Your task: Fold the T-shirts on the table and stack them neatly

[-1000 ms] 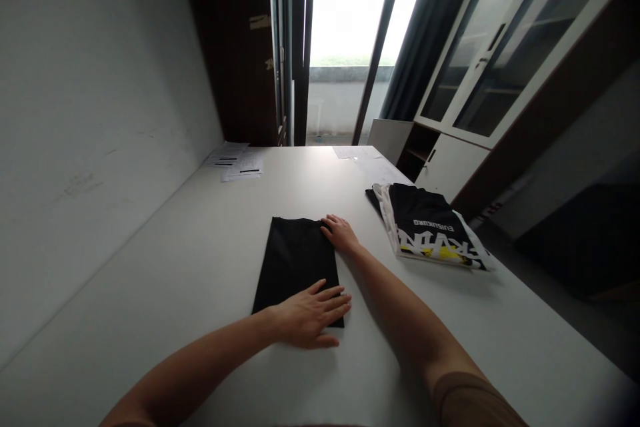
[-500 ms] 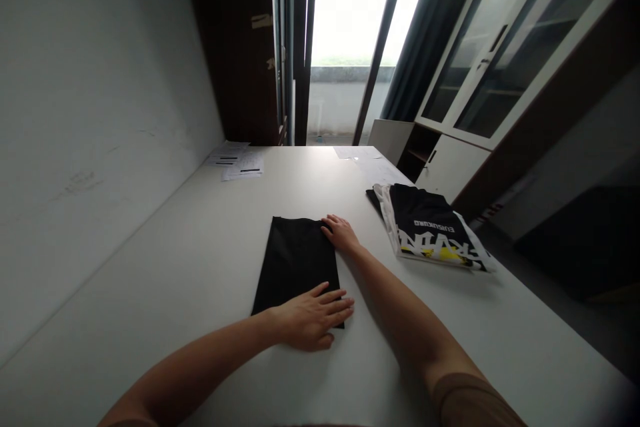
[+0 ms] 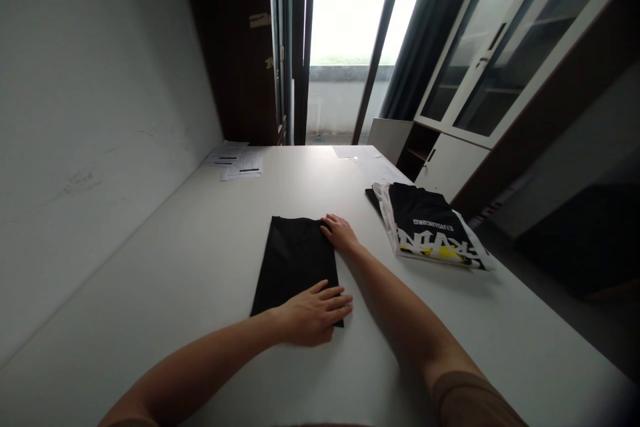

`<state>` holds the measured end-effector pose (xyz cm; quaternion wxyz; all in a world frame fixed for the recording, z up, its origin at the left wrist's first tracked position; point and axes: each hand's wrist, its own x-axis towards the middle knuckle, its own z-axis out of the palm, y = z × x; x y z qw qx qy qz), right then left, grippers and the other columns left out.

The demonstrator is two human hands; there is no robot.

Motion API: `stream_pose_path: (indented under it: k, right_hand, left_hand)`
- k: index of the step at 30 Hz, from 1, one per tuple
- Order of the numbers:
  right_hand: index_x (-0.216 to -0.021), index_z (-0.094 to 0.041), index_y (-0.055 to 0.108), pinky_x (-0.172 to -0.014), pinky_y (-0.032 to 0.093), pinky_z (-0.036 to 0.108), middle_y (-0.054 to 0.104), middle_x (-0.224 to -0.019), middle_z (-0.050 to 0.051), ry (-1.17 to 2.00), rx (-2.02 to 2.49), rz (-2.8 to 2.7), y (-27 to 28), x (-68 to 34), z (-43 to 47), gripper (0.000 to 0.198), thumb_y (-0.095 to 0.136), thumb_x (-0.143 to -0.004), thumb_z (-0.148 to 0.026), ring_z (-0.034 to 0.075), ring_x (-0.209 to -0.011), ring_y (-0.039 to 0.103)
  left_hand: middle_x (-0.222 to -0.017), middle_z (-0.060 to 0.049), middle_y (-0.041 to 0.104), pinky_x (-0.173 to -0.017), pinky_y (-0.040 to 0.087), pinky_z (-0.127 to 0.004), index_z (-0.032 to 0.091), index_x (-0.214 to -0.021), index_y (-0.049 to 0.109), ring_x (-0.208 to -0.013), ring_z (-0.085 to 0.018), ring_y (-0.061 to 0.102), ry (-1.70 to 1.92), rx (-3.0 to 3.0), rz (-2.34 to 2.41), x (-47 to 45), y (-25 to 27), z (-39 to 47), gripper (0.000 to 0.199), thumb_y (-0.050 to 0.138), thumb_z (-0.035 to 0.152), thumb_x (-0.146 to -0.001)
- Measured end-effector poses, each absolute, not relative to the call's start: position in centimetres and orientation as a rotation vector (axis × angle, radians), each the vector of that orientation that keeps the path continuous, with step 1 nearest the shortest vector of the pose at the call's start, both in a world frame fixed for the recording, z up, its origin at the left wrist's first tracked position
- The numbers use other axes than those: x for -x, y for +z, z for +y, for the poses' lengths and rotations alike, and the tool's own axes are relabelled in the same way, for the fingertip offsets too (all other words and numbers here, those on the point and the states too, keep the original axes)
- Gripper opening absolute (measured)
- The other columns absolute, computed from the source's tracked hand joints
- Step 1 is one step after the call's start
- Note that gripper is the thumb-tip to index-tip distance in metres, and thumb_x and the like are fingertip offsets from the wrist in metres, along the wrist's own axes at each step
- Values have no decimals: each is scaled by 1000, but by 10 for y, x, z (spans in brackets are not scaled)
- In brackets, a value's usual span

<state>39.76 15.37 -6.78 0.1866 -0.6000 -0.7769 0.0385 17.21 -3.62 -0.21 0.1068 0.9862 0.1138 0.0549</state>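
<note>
A flat black rectangle of folded cloth [image 3: 293, 253], perhaps a bag, lies on the white table in front of me. My left hand [image 3: 315, 313] rests palm down across its near right corner, fingers stretched out and a little apart, the tips reaching past the right edge. At the far right corner, my right hand [image 3: 340, 232] lies with its fingertips on the cloth and its fingers extended. Neither hand grips it. Under my left hand and wrist, part of the near edge is hidden.
To the right, a stack of folded clothes [image 3: 433, 227] with white lettering lies near the edge of the white table [image 3: 200, 267]. Papers [image 3: 243, 163] rest at the far left, with more sheets [image 3: 367, 160] at the far right. A wall [image 3: 100, 147] borders the left side.
My left hand has shifted very slightly, its lowest finger drawn in a little. The black cloth and my right hand stay in place.
</note>
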Motion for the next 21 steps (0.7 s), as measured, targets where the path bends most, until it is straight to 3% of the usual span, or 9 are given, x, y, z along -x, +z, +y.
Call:
stream_pose_path:
  k: [7,13,21]
  right_hand:
    - [-142,-30,60,-121,30,47,52,-153,7,92,1689,-2178,-69,-397,153,44,49,-103,-46,27,-144,43]
    - [-142,-31,60,-121,30,47,52,-153,6,107,1688,-2182,-67,-398,152,43,49,-103,-46,27,-144,43]
    - [-141,-31,61,-121,30,47,52,-153,6,109,1684,-2175,-67,-397,153,42,50,-103,-46,27,-144,43]
  left_hand:
    - [-156,-7,49,-125,24,-50,22,-151,48,-148,-25,39,349,-2841,560,-170,-5,-25,50,49,36,-103]
    - [-158,-9,47,-125,22,-55,21,-148,50,-149,-27,38,401,-2797,876,-159,-13,-4,49,50,31,-101]
    - [-162,-10,40,-126,16,-55,21,-154,42,-151,-29,34,310,-2840,779,-159,-17,-7,57,51,40,-100]
